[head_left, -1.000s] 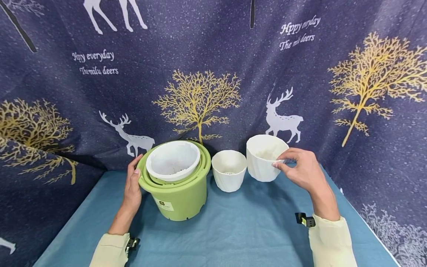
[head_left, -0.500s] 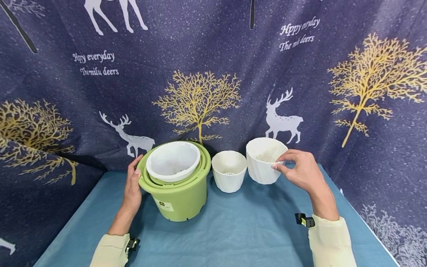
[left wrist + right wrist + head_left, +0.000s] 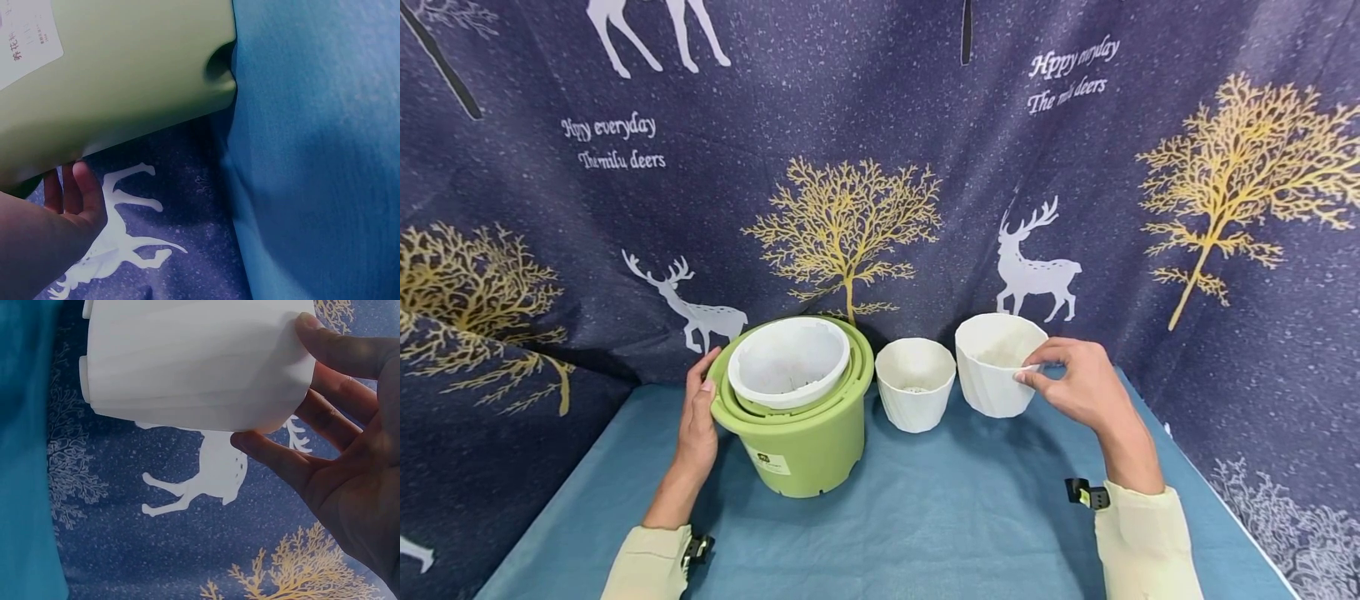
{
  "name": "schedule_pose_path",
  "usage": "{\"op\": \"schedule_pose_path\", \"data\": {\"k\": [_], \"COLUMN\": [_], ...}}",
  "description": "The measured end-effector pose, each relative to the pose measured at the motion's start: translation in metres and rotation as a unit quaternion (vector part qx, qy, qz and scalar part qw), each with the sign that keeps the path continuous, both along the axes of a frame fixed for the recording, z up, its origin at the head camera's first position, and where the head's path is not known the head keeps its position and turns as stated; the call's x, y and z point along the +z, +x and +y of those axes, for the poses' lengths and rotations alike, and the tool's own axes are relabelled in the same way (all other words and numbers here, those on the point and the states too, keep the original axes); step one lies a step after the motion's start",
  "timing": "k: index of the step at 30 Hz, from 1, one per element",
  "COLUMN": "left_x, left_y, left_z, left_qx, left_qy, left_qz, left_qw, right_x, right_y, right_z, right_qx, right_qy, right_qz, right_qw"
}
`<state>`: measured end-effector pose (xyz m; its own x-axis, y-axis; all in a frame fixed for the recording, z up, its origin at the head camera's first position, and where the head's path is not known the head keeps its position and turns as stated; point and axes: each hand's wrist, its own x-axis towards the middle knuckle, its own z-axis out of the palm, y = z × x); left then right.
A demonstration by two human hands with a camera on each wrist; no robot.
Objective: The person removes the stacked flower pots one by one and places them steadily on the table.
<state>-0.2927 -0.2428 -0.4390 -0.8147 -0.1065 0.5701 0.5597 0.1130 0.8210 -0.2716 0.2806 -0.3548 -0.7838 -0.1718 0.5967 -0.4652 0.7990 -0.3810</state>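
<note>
A large green flowerpot [image 3: 805,454] stands left of centre, with more green rims and a white pot [image 3: 790,358] nested inside. My left hand [image 3: 698,421] holds its rim from the left; the left wrist view shows fingers [image 3: 90,187] against the pot's side. At right, my right hand [image 3: 1078,379] pinches the near right rim of a white fluted flowerpot [image 3: 992,387], thumb outside. In the right wrist view this pot's wall [image 3: 200,369] is seen from the side, a shadow below it in the head view. Between the two stands a smaller white fluted flowerpot [image 3: 916,400] with holes in its bottom.
A blue cloth [image 3: 910,525] covers the table. Behind it hangs a dark blue curtain [image 3: 880,108] printed with deer and golden trees, close behind the row of pots. Both wrists carry small black cameras [image 3: 1086,494].
My right hand has lowered the white fluted flowerpot slightly toward the table. The left hand, the green flowerpot and the small white pot have stayed in place.
</note>
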Motion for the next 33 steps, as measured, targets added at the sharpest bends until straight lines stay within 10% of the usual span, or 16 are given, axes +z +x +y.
{"op": "schedule_pose_path", "data": {"k": [33], "left_x": [0.0], "left_y": [-0.0004], "left_z": [0.0008], "left_qx": [0.0], "left_qy": [0.006], "left_qz": [0.002], "left_qw": [1.0], "right_x": [-0.01], "right_y": [-0.0097], "right_z": [0.005], "right_qx": [0.005], "right_qy": [0.02], "right_qz": [-0.061], "right_qw": [0.9979]}}
